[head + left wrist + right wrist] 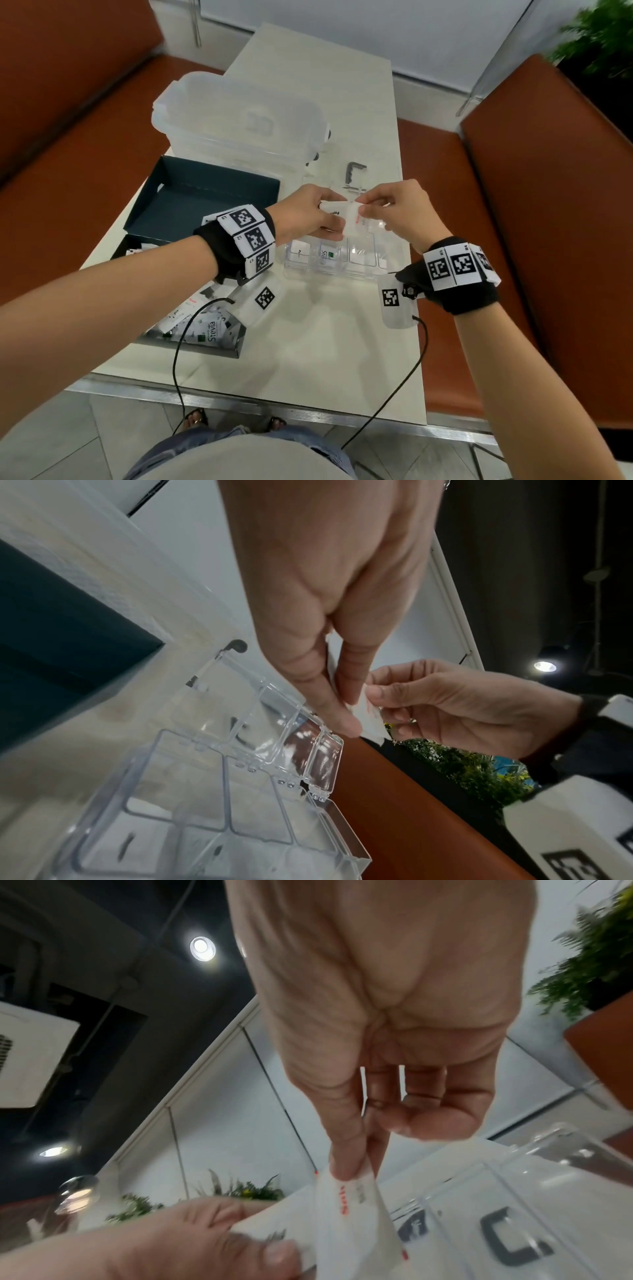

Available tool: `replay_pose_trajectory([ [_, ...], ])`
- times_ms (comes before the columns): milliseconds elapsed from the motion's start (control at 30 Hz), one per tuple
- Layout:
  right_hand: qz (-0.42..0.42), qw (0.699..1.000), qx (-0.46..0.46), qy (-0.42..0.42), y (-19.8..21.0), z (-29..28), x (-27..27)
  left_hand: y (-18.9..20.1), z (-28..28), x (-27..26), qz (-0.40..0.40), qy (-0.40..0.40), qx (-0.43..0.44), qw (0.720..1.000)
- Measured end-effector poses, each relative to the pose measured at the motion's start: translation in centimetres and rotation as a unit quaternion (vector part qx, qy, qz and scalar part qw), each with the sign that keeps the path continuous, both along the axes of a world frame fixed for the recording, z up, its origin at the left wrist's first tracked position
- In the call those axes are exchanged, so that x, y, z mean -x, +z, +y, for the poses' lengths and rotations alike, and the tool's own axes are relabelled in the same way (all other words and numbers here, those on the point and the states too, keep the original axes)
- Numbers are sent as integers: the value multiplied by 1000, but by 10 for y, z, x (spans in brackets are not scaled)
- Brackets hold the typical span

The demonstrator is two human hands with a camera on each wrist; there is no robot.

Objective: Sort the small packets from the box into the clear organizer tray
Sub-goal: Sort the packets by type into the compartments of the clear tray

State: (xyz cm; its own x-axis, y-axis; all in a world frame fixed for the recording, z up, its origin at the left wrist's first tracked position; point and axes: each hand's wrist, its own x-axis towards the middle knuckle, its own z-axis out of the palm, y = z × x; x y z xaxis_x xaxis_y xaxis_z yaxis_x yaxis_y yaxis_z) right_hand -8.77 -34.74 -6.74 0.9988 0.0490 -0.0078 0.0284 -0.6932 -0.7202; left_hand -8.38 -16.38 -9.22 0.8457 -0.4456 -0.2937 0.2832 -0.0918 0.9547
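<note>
Above the clear organizer tray (310,272) my two hands meet over small white packets. My left hand (330,219) grips a few packets with black print (334,209). My right hand (363,205) pinches a white packet with red print (354,219) by its upper edge between thumb and forefinger. The right wrist view shows that red-printed packet (352,1210) hanging from my fingertips, beside the left hand's packets (274,1229). The tray (346,840) has its compartment lids flipped up; two left compartments hold packets. The dark box (238,344) at lower left holds more packets (205,330).
The box's dark blue lid (205,198) lies open behind my left wrist. A large translucent tub (239,116) stands further back. A grey metal bracket (356,173) lies beyond the tray. Orange benches flank the narrow white table (325,342). Cables hang from both wrists.
</note>
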Motion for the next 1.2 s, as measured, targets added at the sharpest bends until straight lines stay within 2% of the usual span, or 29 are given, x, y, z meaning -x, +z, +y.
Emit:
replay_pose_trajectory([
  [133,5,998,15,-61,-7,-38,-12,-1,-7,-1,15,10,23,1000],
  [300,61,981,152,-101,-41,-61,-19,-6,-15,-1,17,41,26,999],
  [567,146,929,334,-59,-93,-56,-21,-10,-26,0,23,56,25,998],
  [700,112,893,435,-18,-101,-55,-22,-12,-29,0,26,60,27,997],
  [900,102,842,527,51,-109,-60,-23,-12,-31,1,28,61,24,997],
  [1100,104,858,502,44,-109,-59,-24,-9,-33,1,37,63,28,997],
  [1200,106,865,489,46,-106,-61,-21,-5,-34,1,67,67,46,994],
])
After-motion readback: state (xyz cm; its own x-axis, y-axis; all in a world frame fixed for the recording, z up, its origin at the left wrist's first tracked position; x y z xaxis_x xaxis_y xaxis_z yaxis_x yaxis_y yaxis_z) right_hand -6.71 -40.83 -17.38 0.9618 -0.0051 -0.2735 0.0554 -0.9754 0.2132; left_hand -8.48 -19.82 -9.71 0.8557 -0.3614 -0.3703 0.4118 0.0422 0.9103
